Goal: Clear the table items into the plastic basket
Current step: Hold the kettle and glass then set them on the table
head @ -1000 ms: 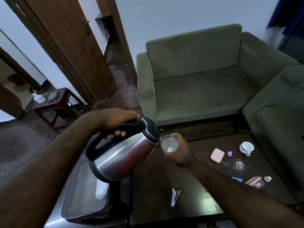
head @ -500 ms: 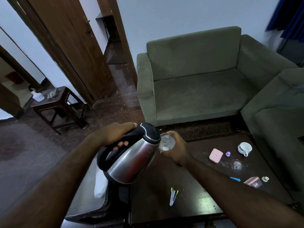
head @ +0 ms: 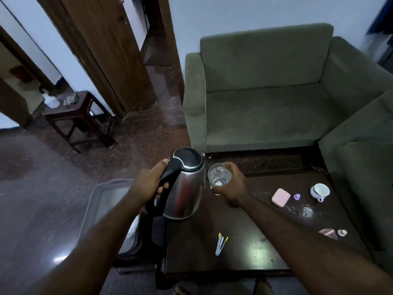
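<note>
l hand (head: 148,184) tight on steel kettle (head: 185,188) handle, r hand (head: 232,186) round clear glass (head: 219,175)

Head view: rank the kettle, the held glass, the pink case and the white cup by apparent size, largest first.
1. Kettle, clearly largest.
2. Glass in the right hand.
3. Pink case and white cup: alike, not ranked.
The kettle and glass are held nearer the camera, which inflates them.
</note>
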Available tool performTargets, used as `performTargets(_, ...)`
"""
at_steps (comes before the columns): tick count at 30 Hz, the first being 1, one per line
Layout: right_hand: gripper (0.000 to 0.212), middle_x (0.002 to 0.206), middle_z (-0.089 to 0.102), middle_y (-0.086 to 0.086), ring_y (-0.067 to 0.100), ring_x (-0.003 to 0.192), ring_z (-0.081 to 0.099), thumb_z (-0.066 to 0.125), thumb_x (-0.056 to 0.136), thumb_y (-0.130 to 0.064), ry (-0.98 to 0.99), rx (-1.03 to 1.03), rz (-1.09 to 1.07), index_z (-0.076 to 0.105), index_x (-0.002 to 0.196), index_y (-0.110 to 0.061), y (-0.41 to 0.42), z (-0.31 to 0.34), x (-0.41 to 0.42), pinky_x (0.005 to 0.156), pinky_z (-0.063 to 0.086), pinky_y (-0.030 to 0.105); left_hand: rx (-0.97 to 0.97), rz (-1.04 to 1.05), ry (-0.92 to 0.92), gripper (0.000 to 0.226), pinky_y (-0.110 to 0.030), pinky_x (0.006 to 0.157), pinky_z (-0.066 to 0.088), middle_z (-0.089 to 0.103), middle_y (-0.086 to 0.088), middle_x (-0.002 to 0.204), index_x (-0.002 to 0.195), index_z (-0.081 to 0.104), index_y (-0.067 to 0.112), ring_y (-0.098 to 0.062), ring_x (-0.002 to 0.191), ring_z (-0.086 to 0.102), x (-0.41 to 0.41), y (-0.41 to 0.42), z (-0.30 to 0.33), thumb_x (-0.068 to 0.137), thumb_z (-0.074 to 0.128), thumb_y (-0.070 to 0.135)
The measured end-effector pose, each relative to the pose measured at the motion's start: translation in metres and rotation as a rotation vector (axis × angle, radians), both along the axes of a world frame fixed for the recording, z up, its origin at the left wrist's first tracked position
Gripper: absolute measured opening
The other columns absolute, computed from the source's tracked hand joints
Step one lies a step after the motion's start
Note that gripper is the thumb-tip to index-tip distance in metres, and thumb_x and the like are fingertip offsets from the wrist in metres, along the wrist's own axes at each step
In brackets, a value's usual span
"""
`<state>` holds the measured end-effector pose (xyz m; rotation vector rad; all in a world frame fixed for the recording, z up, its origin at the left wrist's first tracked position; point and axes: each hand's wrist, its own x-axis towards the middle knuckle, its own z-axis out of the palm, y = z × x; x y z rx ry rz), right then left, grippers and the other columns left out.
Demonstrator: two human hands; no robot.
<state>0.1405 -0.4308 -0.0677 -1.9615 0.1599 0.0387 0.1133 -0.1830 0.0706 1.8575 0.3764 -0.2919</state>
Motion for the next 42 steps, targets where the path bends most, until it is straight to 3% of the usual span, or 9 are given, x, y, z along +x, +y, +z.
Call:
performTargets(5,0.080,0.108,0.062,-0.001,0.005,0.095,0.053,0.091,0.043,-0.014,-0.054,-0.095,0.027,0.058,0.115,-0.023,0.005,-0.033,0.018,0.075,0.034,-0.004,-0.100,0.298,-0.030,0.063,-0.026,0.042,0.034,0.047,-0.007,0.042,0.046,0.058,0.016,-0.018,0.034,0.039,-0.006,-0.006,-0.069,0.077,0.048,0.069)
performTargets(10,0.082,0.107,0.068,-0.007,0.009,0.097,0.064,0.093,0.044,-0.016,0.014,-0.099,0.053,0.057,0.117,-0.028,0.013,-0.094,0.038,0.083,0.049,0.019,-0.141,0.471,-0.105,0.063,-0.023,0.038,0.033,0.049,-0.003,0.037,0.044,0.058,0.014,-0.015,0.032,0.040,0.010,-0.019,-0.155,0.076,0.046,0.067)
performTargets(16,0.074,0.099,0.065,-0.026,-0.011,0.093,0.061,0.084,0.040,-0.039,0.046,-0.100,0.000,0.049,0.103,-0.054,0.032,-0.185,0.046,0.079,0.045,0.011,-0.127,0.565,-0.149,0.058,-0.018,0.037,0.034,0.047,0.000,0.032,0.041,0.061,0.018,-0.008,0.030,0.041,0.033,-0.029,-0.265,0.078,0.044,0.060)
performTargets(18,0.072,0.095,0.061,-0.032,-0.022,0.089,0.056,0.085,0.042,-0.035,0.036,-0.106,-0.008,0.046,0.099,-0.058,0.038,-0.206,0.047,0.073,0.038,0.000,-0.126,0.592,-0.156,0.059,-0.020,0.038,0.035,0.046,0.001,0.031,0.040,0.061,0.018,-0.008,0.030,0.040,0.037,-0.031,-0.291,0.077,0.044,0.062)
performTargets(21,0.075,0.094,0.061,-0.026,-0.013,0.082,0.059,0.091,0.050,-0.019,0.037,-0.094,-0.031,0.047,0.104,-0.045,0.045,-0.241,0.046,0.072,0.039,0.001,-0.133,0.608,-0.168,0.060,-0.026,0.045,0.036,0.046,0.001,0.032,0.040,0.059,0.017,-0.010,0.031,0.041,0.039,-0.035,-0.327,0.079,0.045,0.060)
performTargets(26,0.066,0.090,0.061,-0.027,-0.019,0.079,0.057,0.090,0.056,-0.020,0.055,-0.118,-0.052,0.049,0.104,-0.040,0.049,-0.277,0.049,0.068,0.036,-0.004,-0.198,0.668,-0.176,0.061,-0.029,0.046,0.036,0.044,0.001,0.033,0.042,0.058,0.015,-0.016,0.035,0.040,0.040,-0.035,-0.362,0.080,0.045,0.062)
performTargets(31,0.073,0.098,0.062,-0.019,-0.005,0.083,0.057,0.091,0.052,-0.016,0.079,-0.147,-0.064,0.054,0.113,-0.032,0.047,-0.297,0.050,0.071,0.035,-0.005,-0.262,0.697,-0.195,0.061,-0.022,0.039,0.034,0.045,0.001,0.036,0.047,0.055,0.007,-0.010,0.033,0.041,0.034,-0.033,-0.382,0.079,0.048,0.058)
performTargets(36,0.075,0.095,0.059,-0.024,-0.004,0.086,0.056,0.089,0.051,-0.017,0.096,-0.157,-0.053,0.048,0.108,-0.041,0.043,-0.311,0.051,0.071,0.035,-0.005,-0.263,0.678,-0.217,0.052,-0.019,0.039,0.033,0.046,0.002,0.038,0.044,0.055,0.016,-0.010,0.034,0.041,0.032,-0.034,-0.390,0.079,0.047,0.055)
performTargets(42,0.076,0.108,0.064,-0.010,0.005,0.096,0.060,0.091,0.052,-0.017,0.105,-0.162,-0.033,0.054,0.118,-0.029,0.042,-0.315,0.053,0.075,0.035,-0.004,-0.266,0.676,-0.197,0.054,-0.023,0.044,0.032,0.045,0.001,0.037,0.041,0.057,0.020,-0.013,0.034,0.038,0.030,-0.034,-0.396,0.080,0.044,0.056)
